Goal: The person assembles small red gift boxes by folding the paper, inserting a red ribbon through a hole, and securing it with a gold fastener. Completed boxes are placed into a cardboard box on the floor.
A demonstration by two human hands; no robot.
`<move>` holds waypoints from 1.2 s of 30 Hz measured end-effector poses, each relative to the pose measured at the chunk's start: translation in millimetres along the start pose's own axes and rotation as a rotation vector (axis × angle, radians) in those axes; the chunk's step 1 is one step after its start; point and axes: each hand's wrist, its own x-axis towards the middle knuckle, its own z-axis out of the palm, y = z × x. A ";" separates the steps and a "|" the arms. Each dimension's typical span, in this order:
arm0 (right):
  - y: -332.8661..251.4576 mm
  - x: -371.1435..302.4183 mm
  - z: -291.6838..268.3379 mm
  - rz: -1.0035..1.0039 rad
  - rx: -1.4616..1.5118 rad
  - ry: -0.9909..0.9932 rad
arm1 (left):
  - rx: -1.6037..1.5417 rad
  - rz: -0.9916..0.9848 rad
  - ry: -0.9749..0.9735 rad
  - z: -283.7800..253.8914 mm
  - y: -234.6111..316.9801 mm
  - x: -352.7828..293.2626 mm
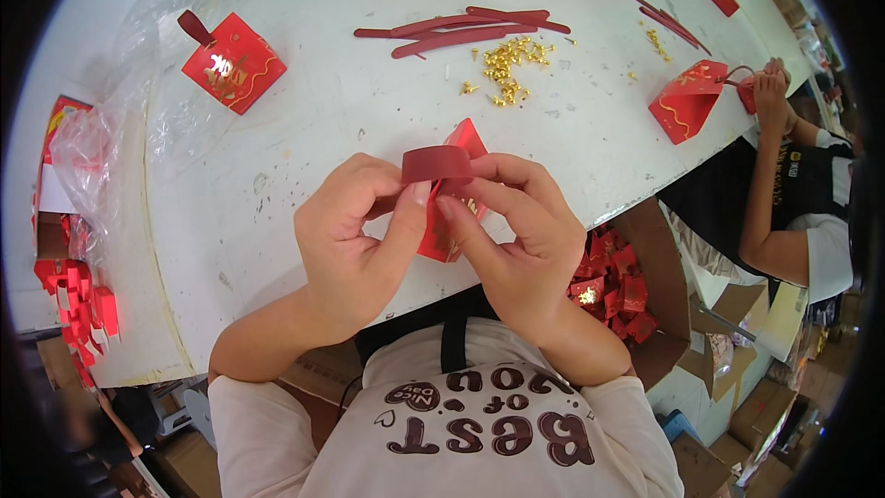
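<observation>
Both my hands meet over a red gift box point(468, 140) at the near side of the white table. A dark red strap point(435, 164) is bent into a loop above the box. My left hand point(355, 231) pinches the strap's left end between thumb and fingers. At its right end, my right hand point(518, 226) is closed on the strap, with the thumb against the box. Whether a fastener sits between my fingertips is hidden. Beyond my hands lie loose dark red straps point(461, 35) and a pile of gold brass fasteners point(509, 66).
A finished red box with a strap handle point(235, 65) stands at the far left, near clear plastic sheeting point(97, 143). On the right, a co-worker's hands point(771, 92) work by another red box point(687, 101). A carton point(659, 290) of red pieces stands below the table edge.
</observation>
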 end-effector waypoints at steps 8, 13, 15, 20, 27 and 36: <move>-6.3 0.9 1.5 -0.174 -0.222 0.026 | 0.020 0.064 0.024 1.0 -4.1 -0.4; -8.6 5.0 -6.0 -0.101 -0.105 -0.064 | 0.029 0.058 0.035 0.8 -3.9 -0.2; -7.6 6.5 -8.5 -0.124 -0.099 -0.087 | 0.032 0.042 0.030 0.5 -2.6 0.0; -6.4 7.9 -8.6 -0.093 -0.080 -0.099 | 0.078 0.063 0.008 0.1 -2.1 -0.1; 2.1 9.5 -4.0 -0.239 -0.137 -0.055 | 0.008 0.053 -0.032 -3.8 -1.0 -1.2; 3.3 15.2 -11.6 -0.153 -0.082 -0.156 | 0.274 0.372 -0.204 -22.8 -13.3 49.7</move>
